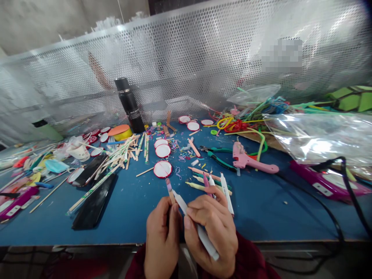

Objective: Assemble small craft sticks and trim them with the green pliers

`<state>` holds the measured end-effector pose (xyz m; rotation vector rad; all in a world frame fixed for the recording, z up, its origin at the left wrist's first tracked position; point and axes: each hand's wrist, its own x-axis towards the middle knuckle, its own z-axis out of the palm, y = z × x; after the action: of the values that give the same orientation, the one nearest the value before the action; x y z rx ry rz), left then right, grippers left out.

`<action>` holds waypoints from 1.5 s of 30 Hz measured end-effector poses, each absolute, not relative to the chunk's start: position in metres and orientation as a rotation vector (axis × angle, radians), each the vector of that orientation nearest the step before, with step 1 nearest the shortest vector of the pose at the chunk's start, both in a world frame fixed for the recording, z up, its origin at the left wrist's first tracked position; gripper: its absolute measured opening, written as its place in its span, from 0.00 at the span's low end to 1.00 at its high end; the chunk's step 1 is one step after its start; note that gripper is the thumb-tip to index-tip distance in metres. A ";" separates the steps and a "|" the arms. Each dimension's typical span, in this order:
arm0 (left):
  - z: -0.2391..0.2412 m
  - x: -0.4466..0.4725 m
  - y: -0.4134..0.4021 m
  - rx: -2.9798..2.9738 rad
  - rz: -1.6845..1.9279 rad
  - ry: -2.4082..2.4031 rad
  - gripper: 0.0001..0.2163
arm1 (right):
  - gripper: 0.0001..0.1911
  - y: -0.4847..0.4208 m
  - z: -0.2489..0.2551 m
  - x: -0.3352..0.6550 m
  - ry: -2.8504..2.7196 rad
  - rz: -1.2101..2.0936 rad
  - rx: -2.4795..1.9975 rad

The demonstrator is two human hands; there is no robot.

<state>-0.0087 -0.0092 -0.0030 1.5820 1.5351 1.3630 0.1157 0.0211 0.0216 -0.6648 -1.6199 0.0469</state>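
Your rod is white, your stick tan (purple-tipped); the table is blue, the glue gun pink.

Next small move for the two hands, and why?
Probably slide the purple-tipped stick in the left hand flush against the white stick in the right hand: both are pinched, and their tips lie side by side, nearly touching.

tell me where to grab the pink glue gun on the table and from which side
Best by the long handle of the pink glue gun, from above on the near side. It lies flat on its side with that end pointing right and bare blue table before it; green pliers crowd its left, and a black cord seems to leave the handle end.
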 end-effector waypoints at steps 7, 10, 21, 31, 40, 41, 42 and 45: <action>-0.002 -0.008 -0.009 1.590 1.366 1.517 0.15 | 0.09 0.021 0.024 0.117 -1.615 0.059 -0.663; -0.002 -0.008 -0.009 1.591 1.363 1.528 0.15 | 0.09 0.022 0.025 0.116 -1.612 0.068 -0.656; -0.002 -0.008 -0.008 1.550 1.364 1.510 0.15 | 0.08 0.021 0.024 0.115 -1.629 0.069 -0.639; -0.002 -0.008 -0.010 1.542 1.368 1.510 0.15 | 0.09 0.021 0.025 0.115 -1.629 0.054 -0.661; -0.005 -0.009 -0.007 1.553 1.394 1.487 0.15 | 0.09 0.020 0.026 0.116 -1.640 0.050 -0.650; -0.005 -0.009 -0.007 1.561 1.400 1.483 0.15 | 0.09 0.020 0.026 0.116 -1.644 0.047 -0.650; -0.006 -0.010 -0.007 1.570 1.404 1.478 0.14 | 0.09 0.020 0.026 0.116 -1.648 0.044 -0.651; -0.006 -0.010 -0.007 1.580 1.400 1.472 0.14 | 0.09 0.020 0.026 0.116 -1.641 0.034 -0.658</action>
<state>-0.0099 -0.0065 -0.0061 1.5797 1.4723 1.4000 0.1158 0.0201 0.0262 -0.6584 -1.6412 0.0342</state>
